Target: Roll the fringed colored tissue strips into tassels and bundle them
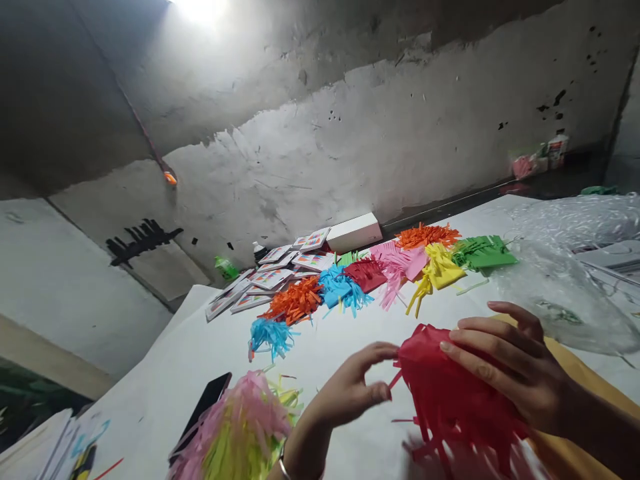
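A bundle of red fringed tissue paper [450, 373] is in front of me, its cut strips hanging down toward the white tabletop. My right hand [525, 367] lies over its upper right side with the fingers stretched across it; the thumb is hidden, and the paper appears held up in this hand. At the upper left corner of the paper, the fingertips of my left hand [355, 383] reach its edge. The left thumb and fingers are spread apart, with a bangle on the wrist. Left of that arm lies a pink and yellow fringed tassel [245, 427].
Fringed bundles in orange [295, 300], blue [340, 287], yellow [437, 267] and green [485, 252] line the table's far side. Behind are printed packs [270, 277] and a white box [355, 232]. A phone [205, 407] lies left, clear plastic bags [560, 293] right.
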{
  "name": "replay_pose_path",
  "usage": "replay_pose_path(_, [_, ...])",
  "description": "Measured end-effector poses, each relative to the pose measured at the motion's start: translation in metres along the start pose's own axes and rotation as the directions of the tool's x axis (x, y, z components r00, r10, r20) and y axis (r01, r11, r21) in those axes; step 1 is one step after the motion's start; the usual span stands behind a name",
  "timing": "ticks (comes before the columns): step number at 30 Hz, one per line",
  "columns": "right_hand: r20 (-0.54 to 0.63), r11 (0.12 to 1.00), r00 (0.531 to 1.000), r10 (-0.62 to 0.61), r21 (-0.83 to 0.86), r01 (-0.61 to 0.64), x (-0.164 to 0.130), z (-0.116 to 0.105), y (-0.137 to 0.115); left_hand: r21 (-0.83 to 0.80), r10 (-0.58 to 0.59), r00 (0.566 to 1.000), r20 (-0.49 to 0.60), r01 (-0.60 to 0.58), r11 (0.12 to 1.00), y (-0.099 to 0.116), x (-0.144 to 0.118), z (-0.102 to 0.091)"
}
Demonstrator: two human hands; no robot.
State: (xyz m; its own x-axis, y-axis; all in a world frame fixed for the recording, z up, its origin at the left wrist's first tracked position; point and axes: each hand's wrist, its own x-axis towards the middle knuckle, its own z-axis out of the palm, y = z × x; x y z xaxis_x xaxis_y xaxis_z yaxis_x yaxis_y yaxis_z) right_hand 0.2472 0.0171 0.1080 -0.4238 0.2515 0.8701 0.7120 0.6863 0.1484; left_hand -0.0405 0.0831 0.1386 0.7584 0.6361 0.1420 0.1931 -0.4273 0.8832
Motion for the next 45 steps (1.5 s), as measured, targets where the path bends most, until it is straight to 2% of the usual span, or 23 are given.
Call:
replay_pose_path(2, [-0.003,0.999,1.0,0.02,0.046,-0.02,0.001,0.004,-0.003,-0.064,0.044,0.993,-0.108,-0.051,0.997,0.005,0.001,0.004])
replay_pose_path(5, [-0.023,0.995,0.997,0.068,0.068,-0.066,-0.001,0.012,-0.006,-0.254,0.022,0.99,-0.137,-0.057,0.966,0.008,0.004,0.02])
replay_pose_path(8, [-0.036,0.989,0.989,0.141,0.055,-0.139,-0.006,0.017,-0.004,-0.568,-0.137,0.961,-0.242,-0.026,0.823,0.001,0.004,0.038])
replay_pose_path(10, [-0.043,0.982,0.982,0.185,0.04,-0.183,-0.01,0.019,-0.002,-0.658,-0.262,0.927,-0.27,0.021,0.753,-0.007,0.003,0.046])
replay_pose_path(13, [-0.041,0.973,0.973,0.229,0.02,-0.228,-0.018,0.019,0.001,-0.643,-0.331,0.924,-0.192,0.136,0.754,-0.011,0.0,0.051])
replay_pose_path(15, [-0.022,0.974,0.974,0.226,0.007,-0.226,-0.024,0.019,0.001,-0.55,-0.331,0.925,-0.186,0.181,0.815,-0.008,-0.002,0.05])
replay_pose_path(18, [0.003,0.978,0.978,0.206,-0.008,-0.206,-0.033,0.02,-0.001,-0.216,-0.21,0.913,-0.349,0.14,0.966,0.002,-0.005,0.049])
replay_pose_path(19, [0.007,0.98,0.98,0.197,-0.007,-0.197,-0.036,0.02,-0.002,-0.145,-0.158,0.907,-0.39,0.109,0.983,0.004,-0.006,0.05])
replay_pose_path(20, [0.006,0.982,0.982,0.188,-0.002,-0.188,-0.038,0.021,-0.003,-0.148,-0.136,0.899,-0.415,0.08,0.986,0.005,-0.006,0.052])
replay_pose_path(22, [0.001,0.986,0.986,0.167,0.013,-0.167,-0.044,0.021,-0.005,-0.342,-0.205,0.89,-0.406,0.06,0.938,0.002,-0.007,0.059])
replay_pose_path(25, [0.003,0.986,0.987,0.162,0.026,-0.162,-0.049,0.021,-0.008,-0.688,-0.4,0.886,-0.235,0.139,0.712,-0.011,-0.005,0.073])
replay_pose_path(27, [0.013,0.987,0.987,0.16,0.031,-0.16,-0.051,0.02,-0.01,-0.778,-0.456,0.884,-0.103,0.214,0.591,-0.019,-0.001,0.081])
replay_pose_path(28, [0.005,0.988,0.989,0.149,0.038,-0.149,-0.051,0.02,-0.01,-0.789,-0.471,0.878,-0.082,0.232,0.569,-0.022,0.0,0.084])
replay_pose_path(29, [-0.007,0.99,0.991,0.135,0.048,-0.134,-0.05,0.02,-0.011,-0.788,-0.482,0.87,-0.104,0.224,0.574,-0.025,0.002,0.086])
replay_pose_path(33, [-0.055,0.986,0.988,0.143,0.094,-0.137,-0.048,0.018,-0.012,-0.75,-0.477,0.823,-0.309,0.098,0.654,-0.026,0.004,0.088])
replay_pose_path(38, [-0.027,0.987,0.99,0.136,0.09,-0.133,-0.051,0.021,-0.014,-0.748,-0.409,0.891,-0.197,0.133,0.651,-0.021,-0.001,0.09])
replay_pose_path(40, [-0.009,0.986,0.99,0.14,0.09,-0.139,-0.053,0.024,-0.014,-0.752,-0.401,0.886,-0.235,0.095,0.652,-0.02,-0.004,0.091])
replay_pose_path(42, [-0.004,0.982,0.987,0.161,0.097,-0.16,-0.054,0.028,-0.015,-0.778,-0.43,0.859,-0.278,0.062,0.626,-0.021,-0.006,0.091])
replay_pose_path(44, [-0.004,0.977,0.982,0.188,0.1,-0.187,-0.053,0.03,-0.016,-0.794,-0.455,0.842,-0.288,0.056,0.606,-0.02,-0.007,0.092])
replay_pose_path(45, [-0.005,0.975,0.98,0.2,0.099,-0.198,-0.052,0.031,-0.017,-0.798,-0.453,0.848,-0.276,0.061,0.6,-0.019,-0.007,0.092])
